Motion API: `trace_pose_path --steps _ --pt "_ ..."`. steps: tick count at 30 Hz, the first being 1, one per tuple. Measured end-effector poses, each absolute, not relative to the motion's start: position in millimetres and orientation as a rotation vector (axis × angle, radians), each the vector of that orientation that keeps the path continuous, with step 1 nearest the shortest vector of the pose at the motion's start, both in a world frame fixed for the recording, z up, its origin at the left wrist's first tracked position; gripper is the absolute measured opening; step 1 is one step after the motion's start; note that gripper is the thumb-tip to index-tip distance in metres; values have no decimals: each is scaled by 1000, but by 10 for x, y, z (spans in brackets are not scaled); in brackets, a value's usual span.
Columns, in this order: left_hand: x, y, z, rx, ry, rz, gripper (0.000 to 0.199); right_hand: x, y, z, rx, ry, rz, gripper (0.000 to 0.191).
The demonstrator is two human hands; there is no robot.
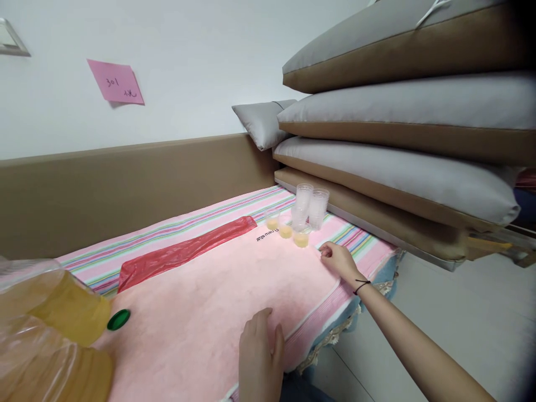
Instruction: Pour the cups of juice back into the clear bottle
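Observation:
My right hand (337,259) is at the right edge of the pink towel (201,312), its fingers pinched on something too small to make out. Just beyond it, clear cups (300,239) with a little yellow liquid stand in a row, and stacks of clear cups (318,207) rise behind them. My left hand (260,349) hovers over or rests on the towel near the front, fingers apart and holding nothing. A green cap (119,319) lies on the towel at the left, beside large clear containers (77,307) of yellow liquid.
A red plastic bag (184,248) lies along the towel's back edge on a striped cloth (167,226). Thick grey and brown cushions (397,145) are stacked at the right. Behind runs a brown padded board (125,190), with a small grey pillow (266,123) at the corner.

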State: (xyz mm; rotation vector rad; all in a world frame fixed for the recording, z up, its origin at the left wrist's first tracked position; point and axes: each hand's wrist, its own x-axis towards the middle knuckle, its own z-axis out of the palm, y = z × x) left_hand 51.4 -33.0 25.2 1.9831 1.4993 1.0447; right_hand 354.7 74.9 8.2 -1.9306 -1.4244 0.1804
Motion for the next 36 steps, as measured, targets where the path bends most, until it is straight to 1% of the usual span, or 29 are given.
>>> trace_pose_path --steps 9,16,24,29,36 --pt "515 -336 253 2037 1503 958 32 3534 791 157 -2001 -1537 171 35" --pt "535 -348 308 2076 1510 765 32 3506 781 238 -2009 -1595 76 35" --pt "525 -344 346 2075 1516 676 34 3636 810 163 -1936 -1562 157 27" --pt "525 -336 326 2119 1507 683 34 3844 766 40 -1929 -1472 207 19" --pt "535 -334 284 2157 1544 707 31 3987 690 -35 -1894 -1534 143 18"
